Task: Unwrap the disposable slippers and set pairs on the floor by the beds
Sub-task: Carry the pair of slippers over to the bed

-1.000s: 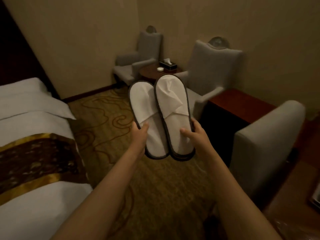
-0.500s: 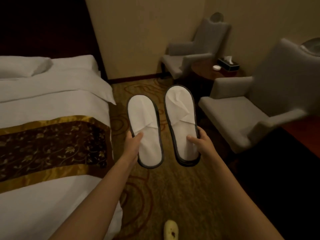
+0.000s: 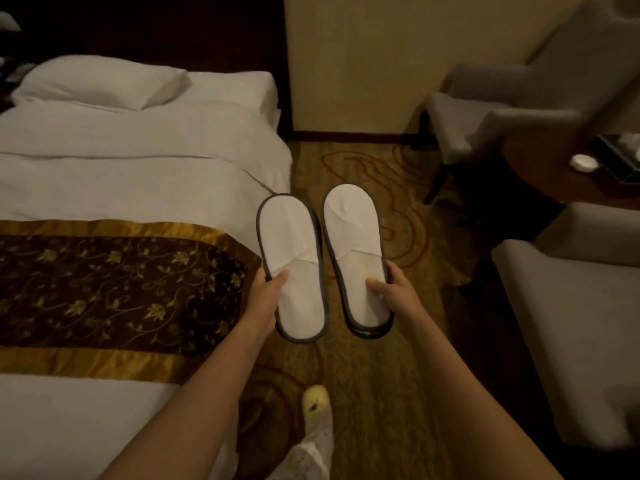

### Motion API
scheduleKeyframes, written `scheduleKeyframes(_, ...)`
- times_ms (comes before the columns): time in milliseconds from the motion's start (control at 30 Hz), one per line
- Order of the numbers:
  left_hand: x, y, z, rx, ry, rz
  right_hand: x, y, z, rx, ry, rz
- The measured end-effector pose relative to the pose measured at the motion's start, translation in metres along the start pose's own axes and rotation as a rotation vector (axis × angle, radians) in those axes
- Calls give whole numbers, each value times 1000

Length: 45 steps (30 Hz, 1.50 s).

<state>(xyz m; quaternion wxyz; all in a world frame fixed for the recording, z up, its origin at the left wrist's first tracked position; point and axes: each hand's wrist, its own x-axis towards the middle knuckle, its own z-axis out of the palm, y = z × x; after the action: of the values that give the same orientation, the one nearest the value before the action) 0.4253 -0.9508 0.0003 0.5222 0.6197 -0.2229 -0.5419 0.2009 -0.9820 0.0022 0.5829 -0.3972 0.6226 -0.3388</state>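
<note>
Two white disposable slippers with dark grey trim are held side by side in the air above the carpet, toes pointing away from me. My left hand grips the left slipper at its heel half, thumb on top. My right hand grips the right slipper the same way. The two slippers are slightly apart. The left one hangs just past the edge of the bed, which has white linen and a brown and gold runner. No wrapper shows on either slipper.
Patterned carpet runs between the bed and two grey armchairs on the right. A dark round table with a small white dish and a tissue box stands between the chairs. My foot is on the carpet below the slippers.
My view has swung left toward the bed. The slippers, overlapping a second ago, have been drawn apart, and they now hang lower, beside the bed's edge.
</note>
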Motion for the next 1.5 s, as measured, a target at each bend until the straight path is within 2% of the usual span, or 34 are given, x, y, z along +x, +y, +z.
scheduleKeyframes(467, 219, 60, 97, -127, 1, -135, 248, -107, -1, -36, -99, 79)
scheduleKeyframes(700, 341, 82, 163, -176, 125, -116, 404, -162, -14, -110, -222, 51)
scheduleKeyframes(867, 413, 91, 198, -300, 282, -84, 516, -216, -9, -304, -407, -45)
scheduleKeyframes(1067, 446, 97, 197, -422, 517, -103, 584, -243, 36, -419, -620, 17)
scheduleKeyframes(1267, 476, 95, 176, -504, 679, -118, 635, -240, 97, -502, -814, 13)
scheduleKeyframes(1500, 476, 74, 187, -507, 862, -152, 670, -225, 129, -672, -1043, 93)
